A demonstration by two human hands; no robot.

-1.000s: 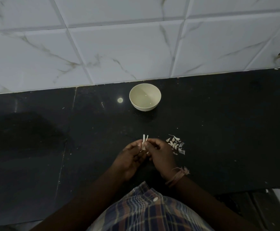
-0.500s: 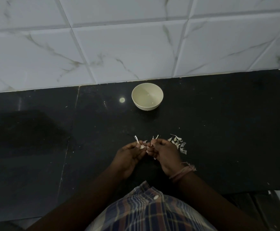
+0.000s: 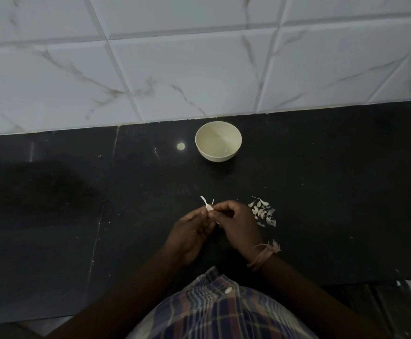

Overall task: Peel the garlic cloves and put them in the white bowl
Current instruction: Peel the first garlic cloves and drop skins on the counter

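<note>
Head view shows your left hand (image 3: 191, 230) and right hand (image 3: 238, 222) meeting low over the dark bench (image 3: 334, 192), with one garlic clove (image 3: 210, 211) pinched between them. The fingers (image 3: 203, 214) of your left hand curl round the clove body; the fingers of your right hand grasp its other side, where strips of papery skin (image 3: 204, 199) stand up just beyond the fingertips.

Risks from this position, as a judgement:
- The clove is small and mostly hidden by your fingers. If the skin tears off suddenly under the pull, the clove may slip from the pinch and drop onto the bench between your hands.
- The loose skin is light. A released strip may stick to your fingers and travel with the clove into the bowl.
- The lighting is dim, so leftover skin on the clove may go unnoticed. Check the clove before release.
- The white bowl (image 3: 218, 141) stands well beyond your fingertips, near the tiled wall (image 3: 175, 69). A tossed clove may miss the rim or bounce out; carry it over instead.

Containers:
- The white bowl is upright and apart from both hands. Its inside shows only a few small glints; no clove is visible in it.
- The pile of garlic pieces (image 3: 263, 211) lies on the bench just beside the knuckles of your right hand, on its outer side. Whether these are unpeeled cloves or discarded skins cannot be told.
</note>
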